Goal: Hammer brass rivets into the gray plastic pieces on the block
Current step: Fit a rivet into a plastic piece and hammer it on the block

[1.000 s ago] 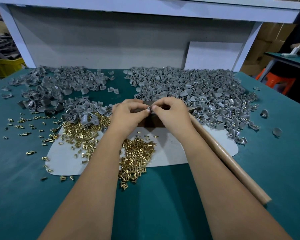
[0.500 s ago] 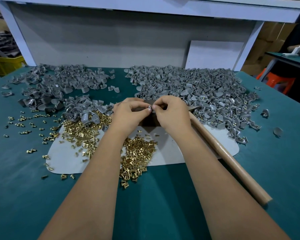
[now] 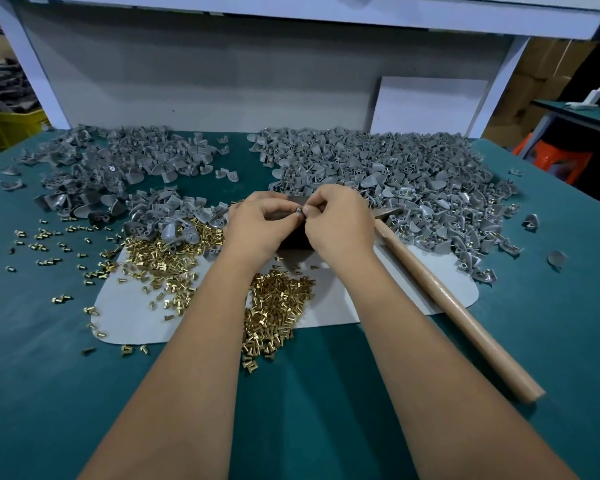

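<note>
- Over the dark block (image 3: 293, 241) at the middle of the desk (image 3: 326, 393), the left hand (image 3: 257, 226) and the right hand (image 3: 338, 225) met fingertip to fingertip, both curled and pinching one small gray plastic piece (image 3: 299, 210) between them; whether a rivet sat in it was too small to tell.
- The piece was held just above the block's far edge, so seating it looked like a short move down.
- The hammer (image 3: 454, 306) lay just right of the right hand, its handle running from the block toward the near right, head end tucked behind that hand; the right hand was clearly nearer.
- Loose brass rivets (image 3: 278, 303) lay heaped near the left wrist, with gray pieces piled beyond.
</note>
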Available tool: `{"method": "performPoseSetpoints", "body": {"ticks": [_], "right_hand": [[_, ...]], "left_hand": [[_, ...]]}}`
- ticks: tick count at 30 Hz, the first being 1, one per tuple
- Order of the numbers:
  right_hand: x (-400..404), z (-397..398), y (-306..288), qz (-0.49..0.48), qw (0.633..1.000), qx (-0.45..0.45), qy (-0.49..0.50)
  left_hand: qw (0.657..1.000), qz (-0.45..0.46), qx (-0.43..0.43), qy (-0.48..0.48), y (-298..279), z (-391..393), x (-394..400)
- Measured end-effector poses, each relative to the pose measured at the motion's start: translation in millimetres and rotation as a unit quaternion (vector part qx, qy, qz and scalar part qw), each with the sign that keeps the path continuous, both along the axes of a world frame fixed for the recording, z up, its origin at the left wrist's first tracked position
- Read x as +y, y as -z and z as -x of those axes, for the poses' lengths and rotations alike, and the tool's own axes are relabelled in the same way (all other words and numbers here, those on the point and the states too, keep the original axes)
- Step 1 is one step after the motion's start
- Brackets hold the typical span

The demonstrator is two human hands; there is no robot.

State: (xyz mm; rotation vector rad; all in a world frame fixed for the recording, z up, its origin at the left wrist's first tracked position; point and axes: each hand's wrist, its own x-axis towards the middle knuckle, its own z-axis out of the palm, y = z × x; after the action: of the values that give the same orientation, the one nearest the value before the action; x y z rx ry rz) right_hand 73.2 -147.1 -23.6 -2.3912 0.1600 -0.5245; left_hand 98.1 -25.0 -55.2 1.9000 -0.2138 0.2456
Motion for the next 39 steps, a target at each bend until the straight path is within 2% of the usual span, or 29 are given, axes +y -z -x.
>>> {"method": "performPoseSetpoints", "body": {"ticks": [10, 22, 28, 34, 36, 39], "right_hand": [[-0.8, 4.5, 7.9, 0.01, 0.998, -0.061, -0.026], [0.2, 1.8, 7.1, -0.024, 0.999, -0.025, 0.002], [-6.7, 2.6, 11.7, -0.066, 0.996, -0.029, -0.045], [-16.5, 8.9, 12.4, -0.227, 0.971, -0.028, -0.068], [-17.9, 8.1, 12.1, -0.233, 0.97, -0.03, -0.067], [-16.9, 5.8, 12.9, -0.186, 0.979, -0.038, -0.069]], "left_hand": [[1.0, -0.005, -0.002, -0.004, 0.2, 1.0, 0.0], [1.0, 0.006, 0.008, -0.013, 0.7, 4.1, -2.3], [1.0, 0.016, 0.005, -0.008, 0.5, 8.4, -2.9], [1.0, 0.009, 0.003, -0.013, 1.5, 8.0, -1.6], [1.0, 0.011, 0.002, -0.013, 1.7, 8.6, -2.1], [1.0, 0.013, 0.0, -0.007, 0.8, 8.8, -2.1]]}}
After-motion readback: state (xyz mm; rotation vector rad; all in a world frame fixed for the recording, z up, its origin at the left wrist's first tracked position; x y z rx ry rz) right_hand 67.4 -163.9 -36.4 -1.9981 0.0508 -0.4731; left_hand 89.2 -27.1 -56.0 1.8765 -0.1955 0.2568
